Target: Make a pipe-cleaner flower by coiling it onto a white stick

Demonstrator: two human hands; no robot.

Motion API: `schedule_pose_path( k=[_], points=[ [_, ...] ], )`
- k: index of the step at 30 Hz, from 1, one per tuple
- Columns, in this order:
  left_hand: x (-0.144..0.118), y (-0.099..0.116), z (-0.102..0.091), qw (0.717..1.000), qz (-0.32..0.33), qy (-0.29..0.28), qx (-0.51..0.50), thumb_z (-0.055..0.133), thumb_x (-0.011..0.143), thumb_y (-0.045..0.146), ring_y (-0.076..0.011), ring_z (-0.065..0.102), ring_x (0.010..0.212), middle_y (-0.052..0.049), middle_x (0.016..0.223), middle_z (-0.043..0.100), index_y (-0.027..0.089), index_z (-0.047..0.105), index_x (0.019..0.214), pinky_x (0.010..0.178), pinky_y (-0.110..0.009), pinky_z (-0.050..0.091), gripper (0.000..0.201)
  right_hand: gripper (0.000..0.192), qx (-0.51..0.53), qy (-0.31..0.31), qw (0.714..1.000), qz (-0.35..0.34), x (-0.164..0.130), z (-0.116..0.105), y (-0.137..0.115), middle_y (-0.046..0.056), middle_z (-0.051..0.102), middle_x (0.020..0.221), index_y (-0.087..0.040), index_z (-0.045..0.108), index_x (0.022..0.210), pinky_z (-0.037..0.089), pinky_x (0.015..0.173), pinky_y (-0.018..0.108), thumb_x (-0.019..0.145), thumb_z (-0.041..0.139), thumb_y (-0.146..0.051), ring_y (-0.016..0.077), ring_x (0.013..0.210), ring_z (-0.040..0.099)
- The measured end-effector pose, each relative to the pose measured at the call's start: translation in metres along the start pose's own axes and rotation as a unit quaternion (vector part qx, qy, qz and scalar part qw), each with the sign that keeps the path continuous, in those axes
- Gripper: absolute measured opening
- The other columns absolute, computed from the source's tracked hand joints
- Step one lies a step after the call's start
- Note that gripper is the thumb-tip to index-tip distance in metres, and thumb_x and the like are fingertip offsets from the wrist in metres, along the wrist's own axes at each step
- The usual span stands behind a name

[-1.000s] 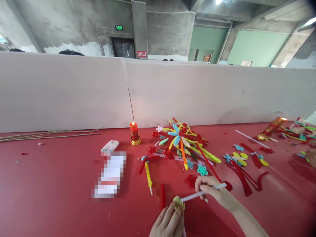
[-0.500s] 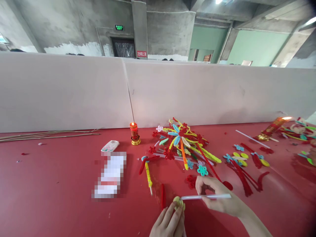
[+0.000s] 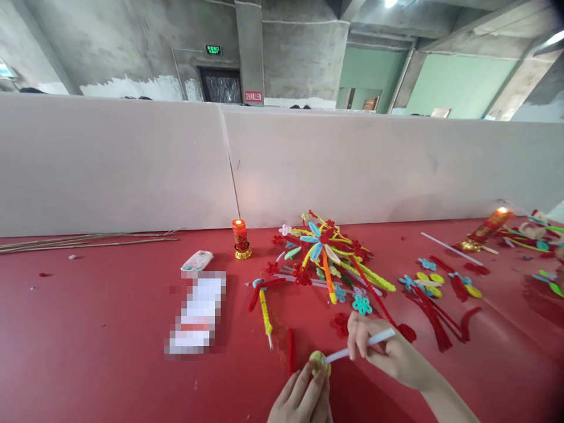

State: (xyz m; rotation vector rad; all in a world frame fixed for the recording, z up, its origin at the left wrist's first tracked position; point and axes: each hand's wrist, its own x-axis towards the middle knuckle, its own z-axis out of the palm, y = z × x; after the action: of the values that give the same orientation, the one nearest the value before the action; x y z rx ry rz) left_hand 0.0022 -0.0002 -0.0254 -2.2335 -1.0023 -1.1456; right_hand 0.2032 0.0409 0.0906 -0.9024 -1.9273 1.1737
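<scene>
My left hand (image 3: 302,398) pinches a small yellow coiled piece (image 3: 319,362) at the bottom of the view, just above the red table (image 3: 101,329). My right hand (image 3: 388,351) grips a thin white stick (image 3: 359,346) whose near tip meets the yellow coil. A short red fuzzy strip (image 3: 290,351) lies on the table just left of the coil. A red flower shape (image 3: 339,324) lies close behind my right hand.
A heap of red, yellow and blue fuzzy-wire flowers (image 3: 328,252) sits mid-table. A lit red candle (image 3: 240,238) stands by the white partition (image 3: 282,164). Another candle (image 3: 487,228) and loose pieces (image 3: 434,291) lie right. A small packet (image 3: 196,260) and thin sticks (image 3: 88,239) lie left.
My right hand has tilted the white stick, lowering it flat and then raising its far end again. The left hand stays on the yellow coil.
</scene>
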Motion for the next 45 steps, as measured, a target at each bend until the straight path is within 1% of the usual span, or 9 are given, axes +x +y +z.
schedule_pose_path(
  k=[8,11,15,18,21,26,36,40,45],
  points=[
    [0.008,-0.002,-0.006,1.000,0.003,0.001,0.005,0.027,0.089,0.008,-0.0116,0.061,0.090,0.005,0.098,0.069,0.021,0.065,0.098,0.076,-0.020,0.048,0.041,0.023,0.013,0.016,1.000,0.003,0.000,0.007,0.005,0.002,0.058,0.074,-0.021,0.040,0.061,0.038,0.066,0.031,0.083,0.042,-0.013,0.0162,0.068,0.051],
    [0.017,-0.005,-0.017,0.998,0.038,-0.045,0.019,0.028,0.089,0.007,-0.0107,0.062,0.088,0.007,0.098,0.069,0.021,0.064,0.099,0.071,-0.019,0.050,0.040,0.021,0.082,0.017,0.996,0.028,-0.001,0.008,0.005,0.003,0.056,0.082,-0.020,0.044,0.067,0.039,0.061,0.030,0.087,0.037,-0.016,0.0119,0.057,0.051],
    [0.025,-0.008,-0.026,0.996,0.057,-0.070,0.021,0.029,0.089,0.008,-0.0108,0.063,0.088,0.007,0.097,0.070,0.019,0.064,0.099,0.069,-0.019,0.050,0.038,0.011,0.146,0.005,0.989,0.026,-0.003,0.010,0.006,0.004,0.055,0.088,-0.020,0.046,0.079,0.041,0.065,0.031,0.088,0.043,-0.027,0.0130,0.063,0.053],
    [0.025,-0.009,-0.026,0.995,0.060,-0.070,0.023,0.029,0.089,0.008,-0.0108,0.063,0.089,0.005,0.096,0.069,0.019,0.063,0.101,0.071,-0.018,0.050,0.037,0.010,0.108,0.014,0.993,0.042,-0.002,0.012,0.005,0.001,0.055,0.079,-0.021,0.046,0.081,0.041,0.064,0.028,0.087,0.048,-0.028,0.0124,0.062,0.051],
    [0.021,-0.008,-0.021,0.995,0.071,-0.072,0.026,0.029,0.089,0.007,-0.0109,0.063,0.090,0.005,0.098,0.069,0.019,0.062,0.102,0.072,-0.018,0.050,0.038,0.006,0.054,0.021,0.996,0.069,0.001,0.014,0.004,0.000,0.056,0.074,-0.022,0.046,0.088,0.040,0.063,0.027,0.089,0.043,-0.027,0.0128,0.062,0.050],
    [0.007,-0.001,-0.007,1.000,0.006,-0.009,0.014,0.025,0.088,0.005,-0.0126,0.063,0.090,0.004,0.098,0.069,0.019,0.063,0.100,0.068,-0.021,0.050,0.042,0.005,0.001,0.046,0.998,0.033,0.001,0.014,0.002,0.001,0.047,0.085,-0.023,0.042,0.093,0.040,0.069,0.027,0.089,0.040,-0.024,0.0143,0.074,0.047],
    [-0.002,0.002,0.001,1.000,0.001,-0.006,0.008,0.028,0.088,0.006,-0.0134,0.063,0.090,0.003,0.095,0.070,0.019,0.062,0.102,0.070,-0.021,0.051,0.039,0.009,0.040,0.052,0.998,-0.002,-0.001,0.012,0.008,0.001,0.045,0.085,-0.025,0.038,0.085,0.038,0.073,0.030,0.086,0.042,-0.017,0.0155,0.079,0.044],
    [0.006,-0.001,-0.006,1.000,0.012,-0.010,0.018,0.028,0.087,0.005,-0.0131,0.063,0.090,0.002,0.097,0.069,0.018,0.063,0.101,0.069,-0.021,0.052,0.040,0.007,0.069,0.047,0.996,-0.011,0.000,0.014,0.005,0.000,0.045,0.080,-0.025,0.040,0.083,0.037,0.068,0.028,0.088,0.041,-0.021,0.0149,0.073,0.042],
    [0.025,-0.009,-0.023,0.995,0.070,-0.069,0.031,0.028,0.088,0.005,-0.0111,0.063,0.088,0.005,0.099,0.069,0.018,0.063,0.102,0.067,-0.018,0.053,0.040,0.007,0.103,0.054,0.993,-0.018,-0.003,0.015,0.007,0.000,0.046,0.078,-0.024,0.043,0.082,0.035,0.060,0.026,0.088,0.043,-0.027,0.0123,0.063,0.039]
  ],
)
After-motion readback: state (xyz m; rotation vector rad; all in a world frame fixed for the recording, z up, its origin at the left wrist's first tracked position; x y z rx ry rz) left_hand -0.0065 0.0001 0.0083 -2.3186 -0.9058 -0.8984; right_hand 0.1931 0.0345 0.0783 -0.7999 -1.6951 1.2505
